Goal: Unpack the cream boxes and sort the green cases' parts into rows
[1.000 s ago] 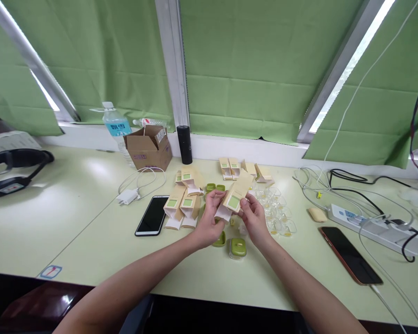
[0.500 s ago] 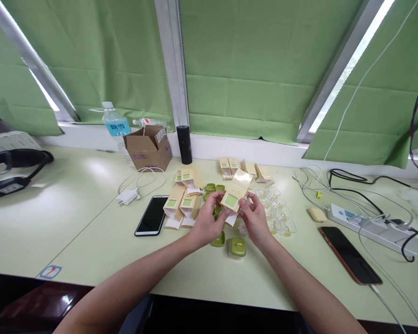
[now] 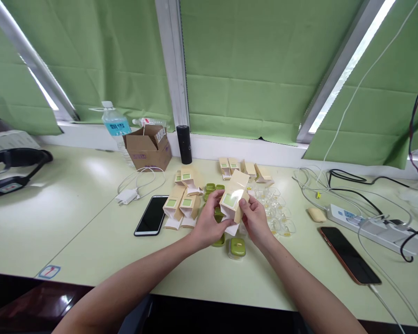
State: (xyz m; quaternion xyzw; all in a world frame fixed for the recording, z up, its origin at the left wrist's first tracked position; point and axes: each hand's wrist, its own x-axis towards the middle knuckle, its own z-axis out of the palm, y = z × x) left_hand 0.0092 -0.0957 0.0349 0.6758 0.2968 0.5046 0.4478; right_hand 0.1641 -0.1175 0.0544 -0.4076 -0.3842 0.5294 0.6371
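Observation:
Between both hands I hold a small cream cardboard box (image 3: 234, 197) with a green square on it, its flaps open. My left hand (image 3: 211, 220) grips its left side. My right hand (image 3: 255, 217) pinches its right side, thumb on the front. Below the hands stands a small clear container with a green lid (image 3: 237, 247). Loose green lids (image 3: 211, 187) lie behind and beneath my left hand, partly hidden. To the right, several clear plastic cups (image 3: 276, 211) are set out. More cream boxes (image 3: 190, 205) with open flaps stand to the left.
Another group of boxes (image 3: 249, 170) stands at the back. A white-framed phone (image 3: 151, 215) lies left, and a second phone (image 3: 349, 255) lies right beside a power strip (image 3: 365, 229) with cables. A brown carton (image 3: 148, 150), water bottle (image 3: 116, 127) and black cylinder (image 3: 184, 144) line the back.
The box in my hands has tilted and opened out, so its side and white lower flaps now show. My hands have stayed in nearly the same place.

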